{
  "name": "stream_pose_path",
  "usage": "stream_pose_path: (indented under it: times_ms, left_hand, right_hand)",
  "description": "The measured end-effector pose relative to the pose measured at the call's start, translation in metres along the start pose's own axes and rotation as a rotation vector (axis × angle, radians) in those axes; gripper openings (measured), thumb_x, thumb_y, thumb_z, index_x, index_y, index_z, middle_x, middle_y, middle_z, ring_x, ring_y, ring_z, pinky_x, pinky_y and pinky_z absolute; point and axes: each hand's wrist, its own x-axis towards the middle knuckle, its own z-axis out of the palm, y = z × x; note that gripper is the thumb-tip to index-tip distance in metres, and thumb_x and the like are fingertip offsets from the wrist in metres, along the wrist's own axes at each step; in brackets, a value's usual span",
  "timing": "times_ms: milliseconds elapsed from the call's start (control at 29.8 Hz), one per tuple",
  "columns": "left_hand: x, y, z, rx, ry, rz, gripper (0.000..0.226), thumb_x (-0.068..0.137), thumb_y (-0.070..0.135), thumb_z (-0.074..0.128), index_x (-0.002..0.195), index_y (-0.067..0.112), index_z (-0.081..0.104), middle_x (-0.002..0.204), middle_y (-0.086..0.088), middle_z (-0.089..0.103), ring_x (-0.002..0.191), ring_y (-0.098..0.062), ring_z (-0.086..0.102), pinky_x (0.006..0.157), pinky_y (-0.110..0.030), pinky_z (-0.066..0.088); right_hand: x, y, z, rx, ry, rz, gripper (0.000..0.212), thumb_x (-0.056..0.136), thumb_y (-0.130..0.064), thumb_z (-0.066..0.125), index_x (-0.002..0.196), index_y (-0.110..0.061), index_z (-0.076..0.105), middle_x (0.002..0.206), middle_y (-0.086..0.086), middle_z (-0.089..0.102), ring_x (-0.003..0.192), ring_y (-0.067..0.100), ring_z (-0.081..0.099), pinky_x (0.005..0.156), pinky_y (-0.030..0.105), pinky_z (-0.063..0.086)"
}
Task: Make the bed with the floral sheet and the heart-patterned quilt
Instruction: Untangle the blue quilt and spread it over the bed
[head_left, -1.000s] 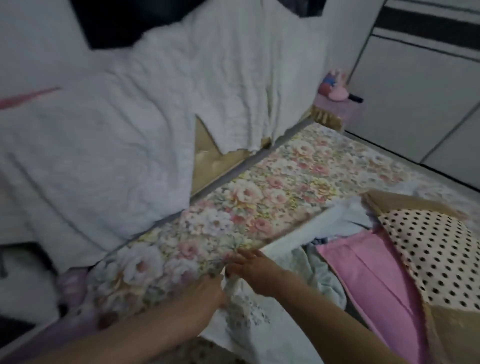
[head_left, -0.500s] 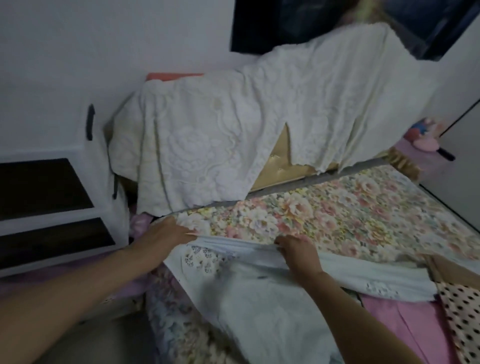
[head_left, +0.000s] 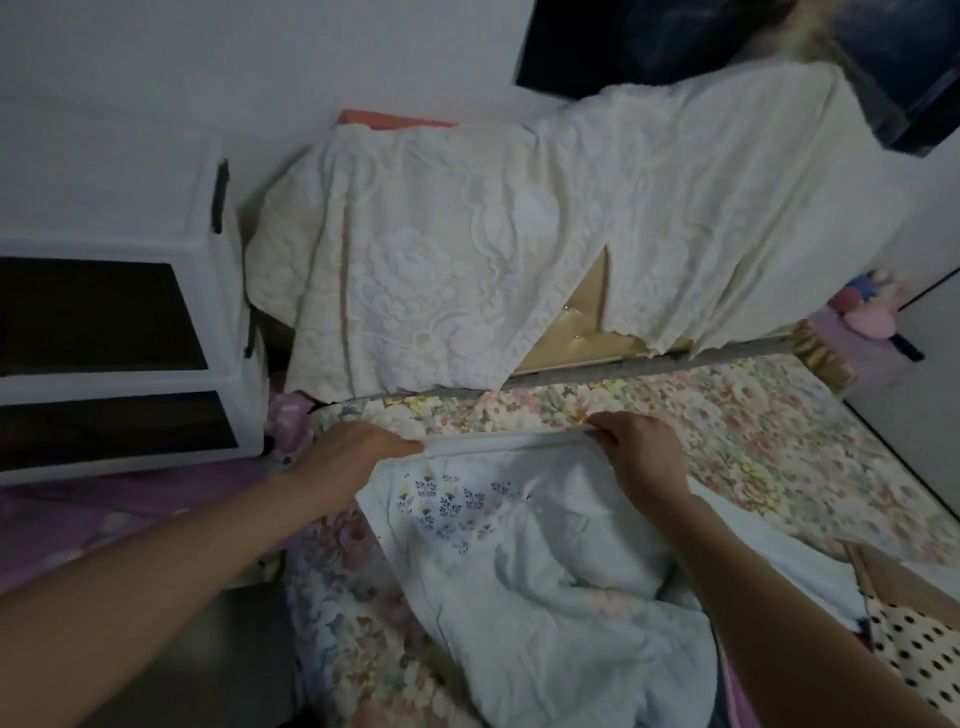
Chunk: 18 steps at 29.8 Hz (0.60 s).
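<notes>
The floral sheet covers the mattress from the headboard end down past my arms. On top of it lies a pale blue-white quilt with small dark printed motifs, bunched in folds. My left hand grips the quilt's top edge at its left corner. My right hand pinches the same edge further right. The edge is stretched straight between both hands, close to the headboard end of the bed.
A white embossed cover drapes over the gold headboard. A white drawer unit stands at the left. A polka-dot pillow lies at the lower right. A pink toy sits beyond the bed's far corner.
Both hands have spread apart along the quilt's edge and carried it toward the headboard. The view has swung left, bringing the drawer unit in.
</notes>
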Motion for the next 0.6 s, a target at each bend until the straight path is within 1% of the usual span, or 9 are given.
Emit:
stream_pose_path:
  times_ms: [67,101,168,201,235,268,302,436,603]
  left_hand:
    - [0.000,-0.010,-0.028,-0.084,0.115,-0.076,0.023,0.066,0.065,0.077,0.085,0.053,0.074,0.111,-0.003,0.069,0.094,-0.020,0.065,0.088,-0.028,0.053]
    - [0.003,-0.017,-0.044,-0.180,0.145,-0.114,0.020,0.078,0.044,0.077,0.093,0.055,0.071,0.115,0.001,0.065,0.095,-0.016,0.063,0.083,-0.014,0.050]
    - [0.033,-0.045,-0.080,-0.255,0.198,-0.202,0.057,0.088,0.016,0.071,0.088,0.072,0.060,0.114,0.004,0.062,0.093,-0.012,0.062,0.075,-0.007,0.042]
    - [0.039,-0.048,-0.091,-0.218,0.195,-0.260,0.055,0.089,0.015,0.072,0.080,0.069,0.063,0.110,0.002,0.063,0.088,-0.014,0.062,0.071,-0.011,0.043]
    - [0.059,-0.065,-0.096,-0.234,0.183,-0.277,0.032,0.086,0.023,0.076,0.074,0.052,0.072,0.102,-0.002,0.065,0.082,-0.016,0.061,0.066,-0.017,0.044]
    - [0.071,-0.074,-0.097,-0.081,0.158,-0.334,0.008,0.081,0.032,0.079,0.075,0.032,0.074,0.093,-0.006,0.065,0.076,-0.019,0.059,0.063,-0.023,0.043]
    - [0.081,-0.085,-0.093,-0.035,0.075,-0.354,0.023,0.077,0.038,0.080,0.077,0.017,0.071,0.087,-0.007,0.062,0.075,-0.020,0.057,0.061,-0.025,0.041]
    - [0.123,-0.141,-0.056,0.207,-0.003,-0.162,0.033,0.084,0.049,0.066,0.101,0.022,0.070,0.090,0.010,0.057,0.096,-0.013,0.051,0.068,-0.020,0.039]
    - [0.162,-0.187,-0.012,0.131,-0.061,-0.198,0.030,0.098,0.011,0.049,0.120,0.015,0.069,0.128,-0.011,0.060,0.116,-0.028,0.057,0.093,-0.027,0.042]
  right_hand:
    - [0.021,-0.025,0.000,0.045,0.112,-0.065,0.019,0.086,-0.023,0.062,0.091,-0.013,0.078,0.085,0.012,0.075,0.074,0.035,0.070,0.062,0.039,0.055]
    - [0.035,-0.042,-0.002,0.067,0.163,-0.109,0.020,0.083,-0.023,0.061,0.088,-0.013,0.078,0.081,0.011,0.075,0.069,0.033,0.069,0.058,0.036,0.054]
    - [0.081,-0.075,0.010,0.134,0.184,-0.191,0.018,0.082,-0.022,0.060,0.084,-0.014,0.076,0.075,0.009,0.072,0.063,0.031,0.065,0.052,0.032,0.049]
    - [0.092,-0.086,0.009,0.145,0.166,-0.199,0.016,0.083,-0.021,0.060,0.082,-0.014,0.074,0.072,0.008,0.070,0.062,0.031,0.063,0.051,0.031,0.046]
    - [0.109,-0.093,0.019,0.136,0.131,-0.202,0.014,0.085,-0.020,0.061,0.080,-0.013,0.072,0.071,0.008,0.068,0.063,0.031,0.061,0.052,0.032,0.044]
    - [0.124,-0.095,0.034,0.092,0.061,-0.191,0.014,0.088,-0.020,0.062,0.080,-0.012,0.070,0.072,0.008,0.068,0.065,0.031,0.061,0.054,0.032,0.043]
    - [0.135,-0.093,0.051,0.038,-0.023,-0.179,0.016,0.090,-0.021,0.062,0.080,-0.011,0.069,0.075,0.009,0.068,0.069,0.032,0.062,0.055,0.033,0.043]
    - [0.176,-0.078,0.151,-0.122,-0.332,-0.130,0.019,0.095,-0.028,0.059,0.084,-0.016,0.068,0.084,0.007,0.069,0.082,0.030,0.066,0.059,0.030,0.033]
    - [0.202,-0.065,0.242,-0.116,-0.459,-0.109,0.017,0.095,-0.026,0.058,0.092,-0.020,0.074,0.093,0.007,0.071,0.090,0.029,0.068,0.067,0.031,0.046]
